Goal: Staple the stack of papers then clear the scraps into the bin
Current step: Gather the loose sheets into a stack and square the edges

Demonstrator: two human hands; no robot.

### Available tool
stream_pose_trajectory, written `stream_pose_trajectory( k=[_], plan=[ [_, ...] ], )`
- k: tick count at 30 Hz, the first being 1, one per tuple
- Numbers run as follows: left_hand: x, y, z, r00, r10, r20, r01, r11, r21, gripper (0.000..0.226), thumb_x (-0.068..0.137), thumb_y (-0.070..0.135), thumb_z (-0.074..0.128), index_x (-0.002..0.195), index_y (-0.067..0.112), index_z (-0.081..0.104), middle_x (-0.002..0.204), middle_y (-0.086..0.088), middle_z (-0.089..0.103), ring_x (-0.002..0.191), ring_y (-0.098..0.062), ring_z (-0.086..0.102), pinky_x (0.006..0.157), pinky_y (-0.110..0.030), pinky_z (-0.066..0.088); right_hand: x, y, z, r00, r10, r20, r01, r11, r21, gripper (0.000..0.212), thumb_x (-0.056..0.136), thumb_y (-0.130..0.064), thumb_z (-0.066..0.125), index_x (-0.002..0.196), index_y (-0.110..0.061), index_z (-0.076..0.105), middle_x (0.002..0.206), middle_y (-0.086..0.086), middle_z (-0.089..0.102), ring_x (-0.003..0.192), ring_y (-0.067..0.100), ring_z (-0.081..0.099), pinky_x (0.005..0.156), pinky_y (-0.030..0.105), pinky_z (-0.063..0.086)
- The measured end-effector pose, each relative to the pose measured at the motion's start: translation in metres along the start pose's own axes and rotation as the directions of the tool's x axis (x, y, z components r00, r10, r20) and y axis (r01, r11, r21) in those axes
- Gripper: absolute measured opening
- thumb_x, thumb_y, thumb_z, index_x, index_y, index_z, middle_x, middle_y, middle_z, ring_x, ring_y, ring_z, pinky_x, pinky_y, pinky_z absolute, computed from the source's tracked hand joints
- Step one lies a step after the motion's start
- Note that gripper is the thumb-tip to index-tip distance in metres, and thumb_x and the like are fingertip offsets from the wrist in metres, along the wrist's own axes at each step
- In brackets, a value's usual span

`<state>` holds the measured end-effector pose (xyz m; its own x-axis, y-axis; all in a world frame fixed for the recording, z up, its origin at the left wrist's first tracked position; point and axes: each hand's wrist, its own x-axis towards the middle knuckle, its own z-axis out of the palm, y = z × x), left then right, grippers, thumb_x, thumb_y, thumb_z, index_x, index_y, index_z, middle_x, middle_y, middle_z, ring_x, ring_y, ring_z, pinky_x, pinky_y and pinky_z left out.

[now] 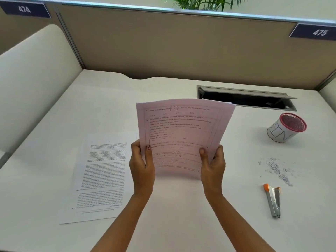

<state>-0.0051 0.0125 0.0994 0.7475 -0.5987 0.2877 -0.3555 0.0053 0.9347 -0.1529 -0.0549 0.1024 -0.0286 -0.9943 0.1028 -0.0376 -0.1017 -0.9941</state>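
Your view is bright and evenly lit, with the white bench (pixel 181 206) close to washed out and only faint, soft shadows under the hands (pixel 142 165). The wide lens bends the partition (pixel 163 46) rail and the bench edges into curves. Print on the papers (pixel 181 135) is soft and smeared, unreadable.

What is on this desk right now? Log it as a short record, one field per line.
held: stack of papers, upright, gripped at its lower edge by left hand and right hand
flat on desk: another sheet, left of the hands
stapler: lying untouched on the right
scraps: scattered beyond the stapler
bin: far right, tilted, labelled BIN
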Motion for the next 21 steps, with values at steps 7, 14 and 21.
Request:
stream_pose_trajectory(
  k=[7, 14, 21],
  plan=[
    [-0.004, 0.003, 0.0, 1.0, -0.014, -0.027, 0.014, 1.0, 0.005, 0.015, 0.097, 0.026, 0.045, 0.111, 0.019, 0.043, 0.103, -0.002, 0.061, 0.087, -0.011, 0.064, 0.07, -0.006, 0.052, 0.001, 0.0, 0.0, 0.999, -0.036, -0.023, 0.035, 0.999, -0.038, 0.015, 0.093, -0.017, 0.054, 0.106, -0.018, 0.048, 0.105, -0.01, 0.06, 0.095, 0.007, 0.061, 0.076, 0.016, 0.056],
    [-0.011, -0.006, -0.001, 0.997, -0.057, 0.042, 0.053, 0.994, 0.1, 0.03, 0.096, 0.028, 0.044, 0.113, 0.006, 0.053, 0.102, -0.006, 0.064, 0.08, -0.008, 0.062, 0.073, -0.015, 0.056, -0.001, 0.011, 0.0, 1.0, 0.015, 0.018, -0.013, 0.997, -0.073, 0.016, 0.094, -0.018, 0.052, 0.108, -0.022, 0.047, 0.105, -0.012, 0.058, 0.092, -0.002, 0.06, 0.071, 0.008, 0.052],
    [-0.013, -0.005, -0.018, 0.988, -0.157, -0.003, 0.157, 0.984, 0.081, 0.013, 0.096, 0.024, 0.051, 0.103, 0.015, 0.056, 0.091, 0.002, 0.065, 0.077, -0.008, 0.063, 0.063, -0.01, 0.054, 0.029, -0.01, 0.014, 0.987, -0.124, 0.104, 0.144, 0.966, -0.213, 0.008, 0.093, -0.011, 0.055, 0.101, -0.009, 0.054, 0.092, -0.002, 0.062, 0.079, 0.002, 0.06, 0.065, 0.006, 0.05]
  ],
)
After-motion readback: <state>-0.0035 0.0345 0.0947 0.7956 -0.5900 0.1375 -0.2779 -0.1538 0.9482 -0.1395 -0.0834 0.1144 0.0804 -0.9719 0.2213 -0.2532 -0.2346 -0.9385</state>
